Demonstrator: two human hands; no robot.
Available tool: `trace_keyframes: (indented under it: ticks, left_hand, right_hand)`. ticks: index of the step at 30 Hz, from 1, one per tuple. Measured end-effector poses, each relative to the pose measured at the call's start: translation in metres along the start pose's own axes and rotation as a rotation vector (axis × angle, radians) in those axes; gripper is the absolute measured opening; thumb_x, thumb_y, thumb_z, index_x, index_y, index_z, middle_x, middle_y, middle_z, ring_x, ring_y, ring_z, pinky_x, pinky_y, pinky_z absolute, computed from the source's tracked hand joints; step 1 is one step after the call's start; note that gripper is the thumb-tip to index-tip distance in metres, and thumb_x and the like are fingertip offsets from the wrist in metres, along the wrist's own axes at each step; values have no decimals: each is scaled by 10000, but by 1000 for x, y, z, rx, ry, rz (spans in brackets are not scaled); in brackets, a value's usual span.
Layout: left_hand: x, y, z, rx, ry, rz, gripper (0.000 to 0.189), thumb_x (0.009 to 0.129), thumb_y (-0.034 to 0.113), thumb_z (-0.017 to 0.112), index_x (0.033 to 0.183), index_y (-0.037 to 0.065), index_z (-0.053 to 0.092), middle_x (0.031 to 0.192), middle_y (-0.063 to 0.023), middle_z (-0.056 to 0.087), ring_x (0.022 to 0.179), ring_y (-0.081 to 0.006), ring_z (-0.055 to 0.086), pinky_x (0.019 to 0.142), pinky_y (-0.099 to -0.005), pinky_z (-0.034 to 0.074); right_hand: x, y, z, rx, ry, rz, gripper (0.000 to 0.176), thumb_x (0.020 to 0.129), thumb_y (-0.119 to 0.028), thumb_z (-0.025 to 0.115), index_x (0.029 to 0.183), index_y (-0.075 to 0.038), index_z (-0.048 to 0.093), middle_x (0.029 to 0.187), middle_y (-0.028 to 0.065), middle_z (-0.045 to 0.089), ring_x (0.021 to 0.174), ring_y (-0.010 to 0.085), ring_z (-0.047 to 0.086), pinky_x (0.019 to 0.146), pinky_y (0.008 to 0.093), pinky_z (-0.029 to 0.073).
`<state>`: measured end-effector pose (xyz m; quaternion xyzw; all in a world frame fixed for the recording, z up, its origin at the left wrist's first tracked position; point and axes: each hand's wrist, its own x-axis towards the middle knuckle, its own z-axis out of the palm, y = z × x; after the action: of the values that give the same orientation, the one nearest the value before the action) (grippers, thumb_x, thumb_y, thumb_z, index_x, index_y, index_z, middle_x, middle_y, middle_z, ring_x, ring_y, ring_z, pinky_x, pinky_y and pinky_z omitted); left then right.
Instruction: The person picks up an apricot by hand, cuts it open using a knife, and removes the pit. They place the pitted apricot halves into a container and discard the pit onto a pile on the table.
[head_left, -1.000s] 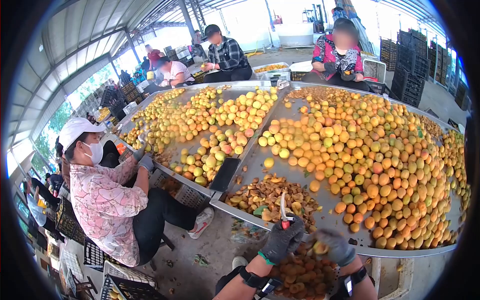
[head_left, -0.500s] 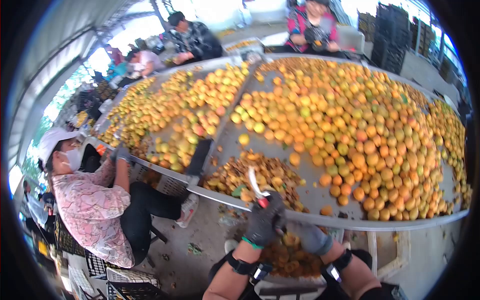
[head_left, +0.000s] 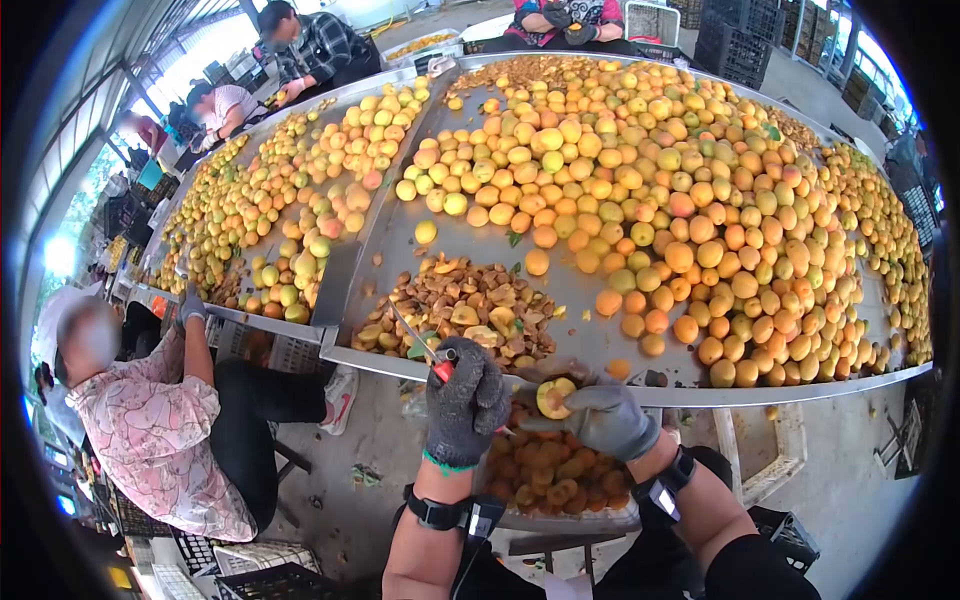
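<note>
My left hand (head_left: 466, 405), in a dark grey glove, is closed around the red handle of a small knife (head_left: 418, 337); its blade points up and to the left. My right hand (head_left: 608, 420), also gloved, pinches a cut apricot (head_left: 555, 398) with its pale flesh facing up. Both hands are just in front of the metal table's near rim (head_left: 760, 398). Beneath them is a container heaped with apricot halves (head_left: 560, 472). Just beyond my left hand lies a pile of brown pits and scraps (head_left: 480, 310).
Whole apricots (head_left: 700, 220) cover much of the table, which a metal divider (head_left: 385, 210) splits. To my left sits a person in a pink patterned shirt (head_left: 150, 420). Other people work along the far side. Black crates (head_left: 735, 45) are stacked at the back right.
My view has tilted downward. My hands, close together before, are now apart, and the cut apricot shows in my right hand. The knife blade has swung further left.
</note>
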<state>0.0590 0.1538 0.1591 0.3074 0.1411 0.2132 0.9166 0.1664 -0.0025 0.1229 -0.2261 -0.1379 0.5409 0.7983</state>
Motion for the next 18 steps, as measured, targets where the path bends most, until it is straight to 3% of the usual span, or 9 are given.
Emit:
trace_keyframes:
  ticks: [3,6,7,11,13,15,17,18]
  left_hand:
    - [2,-2,-4,-7,-64,39,44,933,165,560,939,135,528,591,-21,450,366,-105,361,328,-236,299]
    - [0,-6,-7,-5,-74,33,67,952,200,537,961,134,532,601,-20,456,352,-103,351,333,-241,304]
    - [0,-7,-6,6,-84,23,67,953,201,536,964,135,538,605,-25,462,351,-106,353,332,-246,306]
    - [2,-10,-10,77,-120,49,118,923,211,584,980,111,557,654,-57,503,417,-152,443,363,-272,361]
    - [5,-13,-6,133,-123,102,137,910,208,603,986,103,558,682,-64,520,466,-167,491,392,-278,394]
    - [7,-14,0,126,46,144,160,886,196,632,981,93,554,752,-67,550,591,-184,553,470,-296,450]
    - [10,-17,-3,149,105,156,155,882,163,628,995,94,548,779,-65,568,620,-181,574,522,-304,479]
    - [12,-19,-4,174,160,167,159,877,129,624,1008,94,541,806,-63,586,649,-179,595,575,-313,507]
  right_hand:
    - [-3,8,6,-156,44,315,457,921,-125,469,1360,-35,378,1257,111,520,1101,250,589,876,402,535]
    - [-6,11,18,-305,0,419,441,925,-161,518,1331,-34,403,1216,97,538,1081,206,599,826,334,542]
    - [-8,13,24,-287,60,438,390,915,-173,578,1261,-40,459,1098,61,585,974,159,628,749,262,528]
    - [-7,22,10,-374,48,428,289,907,-158,609,1164,-57,523,985,17,607,857,106,622,702,231,501]
    - [-7,25,10,-501,75,295,220,895,-118,624,1100,-71,557,926,-4,605,764,81,602,657,219,487]
    - [-8,24,10,-507,87,275,210,887,-98,631,1084,-73,565,932,-2,605,765,79,601,651,217,484]
    - [-7,28,6,-510,100,251,201,878,-77,637,1069,-74,573,938,0,604,765,77,600,644,215,482]
    - [-4,36,-1,-683,74,52,211,871,-59,639,1071,-71,570,945,2,604,771,71,592,634,214,479]
